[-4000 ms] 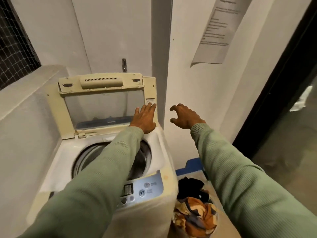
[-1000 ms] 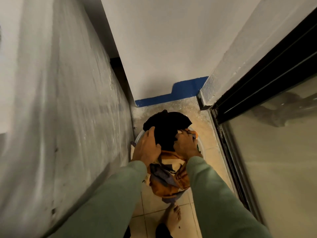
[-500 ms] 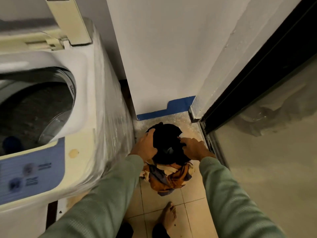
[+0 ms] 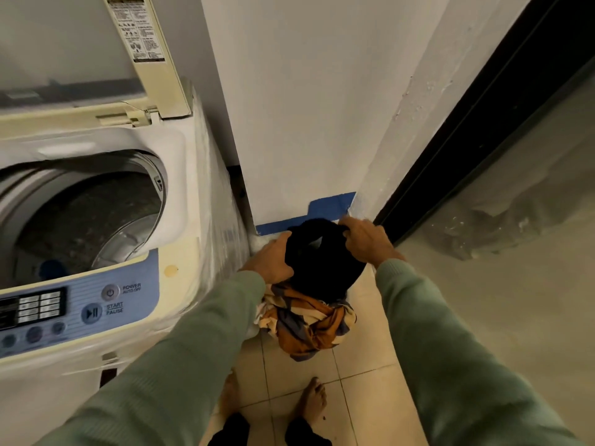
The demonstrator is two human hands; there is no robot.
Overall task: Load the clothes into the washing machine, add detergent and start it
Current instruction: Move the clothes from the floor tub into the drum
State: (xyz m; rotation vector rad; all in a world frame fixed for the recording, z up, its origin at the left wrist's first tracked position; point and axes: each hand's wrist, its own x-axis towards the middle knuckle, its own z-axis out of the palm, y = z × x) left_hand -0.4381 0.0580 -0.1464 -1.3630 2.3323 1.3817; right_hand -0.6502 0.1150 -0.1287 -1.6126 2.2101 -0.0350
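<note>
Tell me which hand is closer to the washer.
Left. The left hand grips the black garment right beside the washer; the right hand grips its far side.

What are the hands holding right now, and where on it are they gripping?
Both hold the black garment: the left hand grips its left side, and the right hand grips its upper right edge. It lies on top of the orange patterned cloth.

We lose the washing machine (image 4: 190, 188) past the 9 o'clock edge, its lid (image 4: 161, 78) past 12. The label (image 4: 136, 30) print is too small to read. The black garment (image 4: 322, 268) hides fingertips of the left hand (image 4: 270, 262). We can't tell what's under the patterned cloth (image 4: 309, 323) at 6 o'clock.
</note>
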